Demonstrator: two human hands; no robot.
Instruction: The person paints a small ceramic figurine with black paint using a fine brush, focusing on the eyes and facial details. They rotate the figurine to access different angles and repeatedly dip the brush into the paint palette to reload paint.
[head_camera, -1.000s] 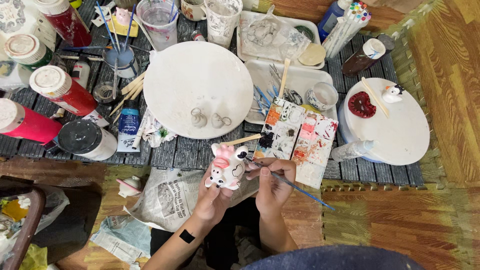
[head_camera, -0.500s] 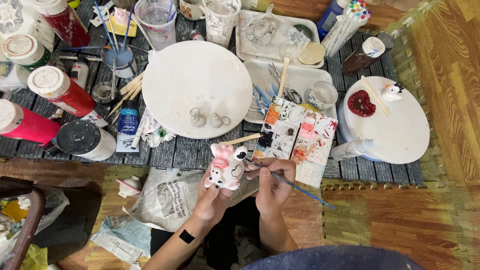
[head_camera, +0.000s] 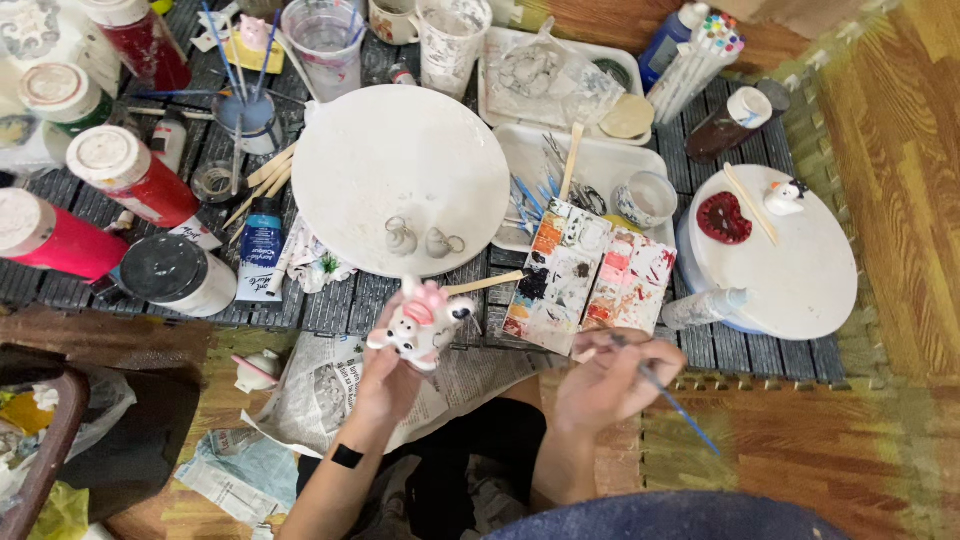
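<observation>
My left hand (head_camera: 388, 378) grips a small white ceramic animal figurine (head_camera: 418, 324) with pink and black markings, held up over the near edge of the dark slatted table (head_camera: 330, 305). To its right, my right hand (head_camera: 612, 378) holds a thin blue-handled paintbrush (head_camera: 672, 402), its tip pointing up toward the paint-smeared palette (head_camera: 588, 278). The brush is apart from the figurine. A large white round board (head_camera: 400, 175) lies just beyond the figurine, with two small unpainted pieces (head_camera: 420, 240) on it.
Red and white paint bottles (head_camera: 130, 175) lie at the left with a blue tube (head_camera: 262, 250). Cups, white trays and brushes fill the back. Another white round board (head_camera: 790, 260) with a red piece sits right. Newspaper (head_camera: 330, 385) lies under my hands.
My right hand has drawn the brush away from the figurine, moving right toward the palette. My left hand has lifted the figurine slightly.
</observation>
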